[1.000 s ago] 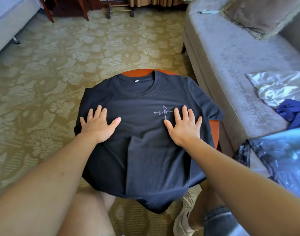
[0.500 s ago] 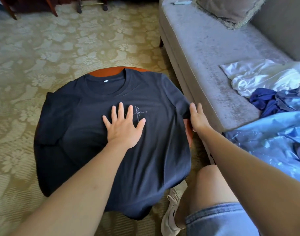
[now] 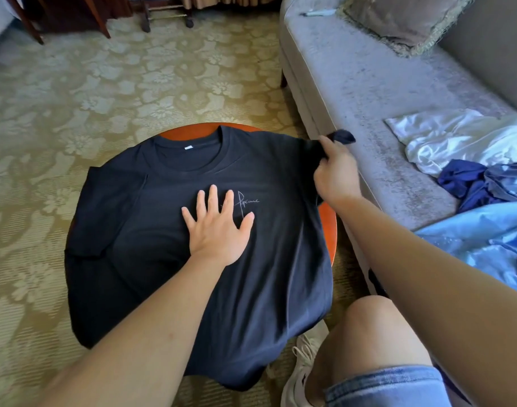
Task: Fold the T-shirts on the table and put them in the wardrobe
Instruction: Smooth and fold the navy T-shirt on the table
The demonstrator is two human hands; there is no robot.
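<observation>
A black T-shirt [image 3: 169, 259] with a small pale chest print lies face up over a round reddish wooden table [image 3: 329, 227], its hem hanging over the near edge. My left hand [image 3: 219, 227] presses flat on the chest with fingers spread. My right hand [image 3: 335, 171] grips the shirt's right sleeve and holds it lifted off the table beside the sofa. The left sleeve lies folded over the shirt's edge.
A grey sofa [image 3: 377, 92] stands close on the right with a cushion [image 3: 398, 19], white and blue clothes [image 3: 471, 171] on it. Patterned carpet [image 3: 104, 92] surrounds the table. Dark wooden furniture legs [image 3: 98, 16] stand far back. My knee [image 3: 371, 330] and shoe are below the table's right.
My left hand slid from the shirt's left side to its centre. My right hand left the chest, reached the right sleeve and now grips and lifts it.
</observation>
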